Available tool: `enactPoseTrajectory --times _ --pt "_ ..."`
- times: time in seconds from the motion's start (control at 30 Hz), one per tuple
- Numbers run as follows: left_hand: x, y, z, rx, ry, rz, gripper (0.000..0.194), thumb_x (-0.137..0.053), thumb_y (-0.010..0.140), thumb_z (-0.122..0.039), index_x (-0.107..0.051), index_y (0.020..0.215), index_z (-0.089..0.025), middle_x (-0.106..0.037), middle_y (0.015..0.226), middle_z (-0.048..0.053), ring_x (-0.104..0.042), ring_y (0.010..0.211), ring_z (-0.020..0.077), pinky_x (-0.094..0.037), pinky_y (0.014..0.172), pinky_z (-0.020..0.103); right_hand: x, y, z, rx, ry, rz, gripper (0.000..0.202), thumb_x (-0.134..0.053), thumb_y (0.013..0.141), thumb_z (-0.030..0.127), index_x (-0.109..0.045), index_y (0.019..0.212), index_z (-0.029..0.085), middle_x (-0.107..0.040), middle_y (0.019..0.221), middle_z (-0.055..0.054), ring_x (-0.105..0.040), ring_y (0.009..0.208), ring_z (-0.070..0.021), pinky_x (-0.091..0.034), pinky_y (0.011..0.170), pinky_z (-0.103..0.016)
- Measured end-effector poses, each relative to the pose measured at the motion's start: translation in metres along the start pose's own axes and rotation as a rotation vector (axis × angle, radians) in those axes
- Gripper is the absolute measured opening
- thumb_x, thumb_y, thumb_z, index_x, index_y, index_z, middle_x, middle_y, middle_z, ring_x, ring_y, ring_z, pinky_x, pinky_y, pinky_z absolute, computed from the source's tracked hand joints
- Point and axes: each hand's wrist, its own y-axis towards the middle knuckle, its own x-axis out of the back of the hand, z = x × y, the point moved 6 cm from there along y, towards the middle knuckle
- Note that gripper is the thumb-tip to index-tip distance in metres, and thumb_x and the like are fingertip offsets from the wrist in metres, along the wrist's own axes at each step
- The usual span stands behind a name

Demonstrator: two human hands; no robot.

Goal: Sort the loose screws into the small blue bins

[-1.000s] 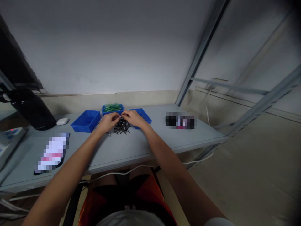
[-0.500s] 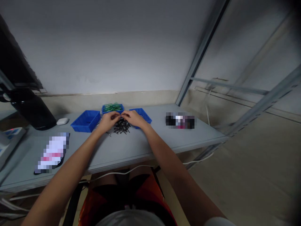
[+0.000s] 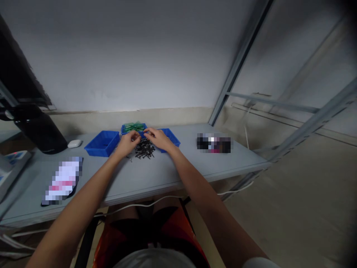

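Note:
Dark screws lie in a loose pile on the grey table, just in front of my hands. At the left side of the pile, my left hand has thumb and fingertips drawn together in a pinch; whatever is between them is too small to make out. My right hand hovers over the pile's right side, fingers stretched toward the left hand and a little apart, with nothing visible in them. Behind the hands sits a small blue bin of green pieces. Another blue bin is partly covered by my right hand.
A third blue bin stands left of my left hand. Further left are a white case, a black bottle, a blurred-out phone-like object and a white device. A pixelated object lies to the right.
My hands, which met at the fingertips over the screws, have moved slightly apart. The fingers of my right hand have spread. The bins have stayed in place.

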Motion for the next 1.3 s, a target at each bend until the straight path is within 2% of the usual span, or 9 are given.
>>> enactPoseTrajectory --times 0.1,0.3,0.8,1.07,1.3 --pt "-0.001 -0.001 -0.001 -0.015 0.073 0.038 0.018 -0.054 0.085 -0.031 -0.064 0.087 -0.016 -0.069 0.083 0.005 -0.063 0.073 0.0174 -0.049 0.07 0.029 -0.002 0.0 0.0 0.002 -0.006 0.016 0.026 -0.047 0.095 0.036 -0.062 0.111 0.022 -0.066 0.079 -0.001 -0.059 0.071 -0.0143 -0.042 0.067 -0.026" --pt "-0.003 -0.002 -0.005 -0.041 0.144 0.077 0.02 -0.053 0.087 -0.031 -0.067 0.09 -0.016 -0.071 0.087 0.006 -0.063 0.074 0.0179 -0.048 0.071 0.029 -0.004 0.001 -0.002 0.021 -0.032 0.03 0.023 -0.045 0.096 0.03 -0.066 0.098 0.02 -0.066 0.076 -0.001 -0.058 0.069 -0.0129 -0.04 0.067 -0.025" --pt "0.004 0.001 -0.001 -0.077 0.142 0.015 0.015 -0.056 0.087 -0.024 -0.068 0.091 -0.016 -0.072 0.09 0.006 -0.065 0.08 0.0178 -0.049 0.076 0.029 0.009 -0.001 0.003 -0.021 -0.106 -0.049 0.021 -0.046 0.096 0.029 -0.065 0.097 0.022 -0.067 0.079 -0.001 -0.059 0.073 -0.0138 -0.042 0.071 -0.025" --pt "0.01 0.001 -0.004 -0.085 0.11 -0.082 0.013 -0.055 0.088 -0.024 -0.066 0.091 -0.016 -0.071 0.088 0.005 -0.064 0.079 0.0174 -0.051 0.075 0.03 0.003 -0.001 0.001 -0.001 -0.139 0.007 0.02 -0.049 0.095 0.024 -0.068 0.099 0.023 -0.071 0.088 -0.002 -0.063 0.079 -0.0156 -0.044 0.073 -0.027" --pt "0.009 0.001 -0.009 -0.141 0.112 -0.108 0.013 -0.055 0.089 -0.024 -0.065 0.092 -0.017 -0.07 0.091 0.006 -0.064 0.083 0.0175 -0.052 0.077 0.03 -0.009 0.002 -0.001 0.048 -0.161 0.077 0.02 -0.05 0.094 0.019 -0.069 0.101 0.022 -0.072 0.101 -0.004 -0.064 0.093 -0.0167 -0.045 0.082 -0.027"
